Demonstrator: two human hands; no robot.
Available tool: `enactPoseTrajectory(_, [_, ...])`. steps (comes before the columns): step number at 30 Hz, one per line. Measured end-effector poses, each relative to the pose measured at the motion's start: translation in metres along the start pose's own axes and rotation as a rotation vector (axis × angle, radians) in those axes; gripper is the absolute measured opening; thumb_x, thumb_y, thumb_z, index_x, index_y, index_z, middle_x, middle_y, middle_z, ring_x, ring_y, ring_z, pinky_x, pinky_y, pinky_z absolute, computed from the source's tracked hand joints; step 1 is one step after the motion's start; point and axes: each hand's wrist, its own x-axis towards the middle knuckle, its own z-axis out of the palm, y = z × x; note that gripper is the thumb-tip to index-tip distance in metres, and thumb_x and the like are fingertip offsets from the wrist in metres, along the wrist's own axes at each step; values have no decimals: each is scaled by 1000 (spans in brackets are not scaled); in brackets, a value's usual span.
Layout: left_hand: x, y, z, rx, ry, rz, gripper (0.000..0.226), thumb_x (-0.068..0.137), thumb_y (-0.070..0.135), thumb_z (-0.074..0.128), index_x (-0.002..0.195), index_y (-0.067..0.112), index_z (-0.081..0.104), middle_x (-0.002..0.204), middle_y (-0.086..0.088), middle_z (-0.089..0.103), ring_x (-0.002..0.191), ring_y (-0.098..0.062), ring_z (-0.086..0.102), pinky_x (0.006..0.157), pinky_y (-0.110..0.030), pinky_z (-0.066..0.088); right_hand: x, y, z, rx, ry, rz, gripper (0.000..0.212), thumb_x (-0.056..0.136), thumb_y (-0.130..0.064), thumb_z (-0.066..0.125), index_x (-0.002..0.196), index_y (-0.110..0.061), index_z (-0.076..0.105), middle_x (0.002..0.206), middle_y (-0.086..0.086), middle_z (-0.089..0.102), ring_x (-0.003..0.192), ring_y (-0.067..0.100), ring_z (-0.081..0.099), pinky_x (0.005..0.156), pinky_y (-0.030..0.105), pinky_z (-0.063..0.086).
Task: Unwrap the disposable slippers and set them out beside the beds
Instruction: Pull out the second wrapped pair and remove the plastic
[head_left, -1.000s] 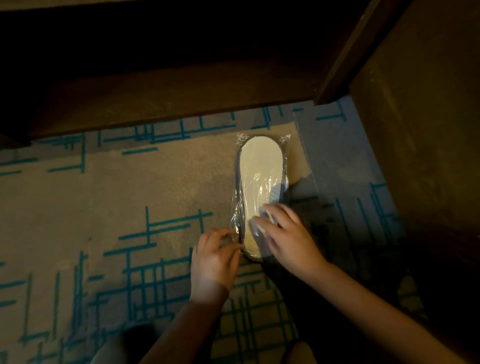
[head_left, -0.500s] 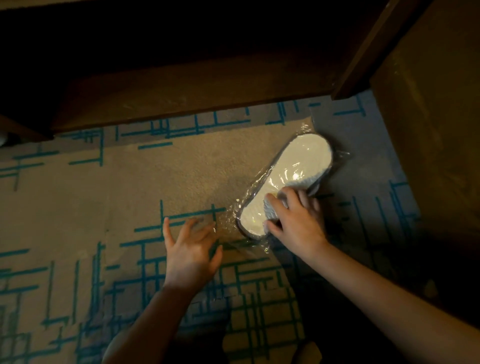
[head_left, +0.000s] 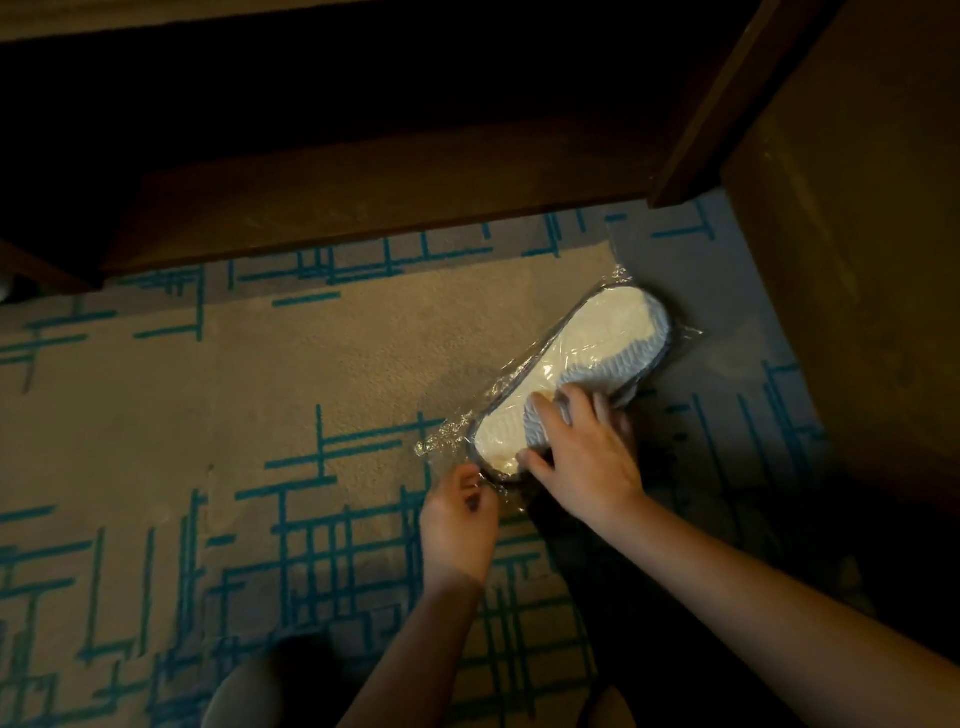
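A pair of cream slippers with grey uppers (head_left: 582, 364) lies on the carpet, sealed in a clear plastic wrapper (head_left: 441, 441) and angled from lower left to upper right. My right hand (head_left: 582, 452) holds the near half of the pack, thumb at the heel end and fingers over the grey upper. My left hand (head_left: 460, 514) has curled fingers that pinch the wrapper's near edge by the heel. The far end of the wrapper sticks out past the toe.
A dark wooden bed frame (head_left: 363, 208) runs across the top of the view. A brown wooden cabinet side (head_left: 857, 260) stands at the right. The beige carpet with teal lines (head_left: 208, 467) covers the floor to the left. Part of my knee (head_left: 260, 686) shows at the bottom.
The slipper pack has turned from pointing straight ahead to a slant towards the right. My left hand opened flat on the carpet, then came back and pinched the wrapper's near edge.
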Motion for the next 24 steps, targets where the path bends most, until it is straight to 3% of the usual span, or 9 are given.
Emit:
enactPoseTrajectory(3, [0,-4,-11,48,-8,-9,13,88,10,52,90,20,60,76,10,57,69,2,53,57,-6,43,-2,1,1,11,-20,13,64,84,-50,52,141,-31,28,144,3,29,133,24,25,105,45,31])
enactPoseTrajectory(6, [7,1,-13,-61,0,-101,27,90,13,49,70,31,54,74,2,61,70,-10,57,61,-16,44,-3,2,2,27,-12,2,65,84,-49,54,141,-30,28,145,4,29,133,25,25,105,45,32])
enactPoseTrajectory(9, [15,11,-6,-187,-18,-244,16,90,11,50,88,17,64,80,0,62,79,-16,60,74,-32,51,-6,1,3,97,10,-27,67,84,-44,56,143,-27,27,144,6,31,133,26,27,106,43,33])
enactPoseTrajectory(12, [20,10,-1,-249,-6,-355,23,89,12,52,109,12,63,96,-6,67,87,-17,62,84,-37,53,-8,2,3,276,46,-61,67,86,-33,58,145,-23,26,142,7,37,133,25,30,107,36,33])
enactPoseTrajectory(14, [21,10,0,-305,-9,-374,18,87,15,55,101,10,66,86,-7,66,75,-16,61,73,-33,54,-9,5,0,424,68,-64,65,88,-25,58,145,-22,27,141,5,40,132,20,34,106,32,35])
enactPoseTrajectory(17, [20,17,0,-325,-3,-370,11,86,18,58,81,10,63,66,-2,55,56,-9,46,53,-23,40,-14,8,-4,627,111,-26,66,87,-16,61,144,-19,29,146,3,38,134,10,31,111,29,33])
enactPoseTrajectory(19, [20,20,-2,-403,-28,-402,11,86,18,58,76,13,61,71,-4,55,65,-11,50,62,-25,47,-19,11,-2,783,265,130,69,83,-14,66,142,-20,31,143,4,35,131,8,27,109,29,30])
enactPoseTrajectory(21, [19,23,-6,-567,-103,-453,8,87,15,57,81,12,60,85,-10,58,79,-17,55,75,-30,51,-20,16,3,1009,369,534,70,79,-16,71,138,-24,34,137,5,34,128,15,33,106,34,34])
enactPoseTrajectory(24, [17,22,-10,-730,-191,-509,15,86,12,58,100,8,60,99,-10,65,87,-16,62,71,-26,52,-16,21,5,1661,217,1005,52,81,-16,69,128,-18,45,125,12,53,108,25,58,84,36,53])
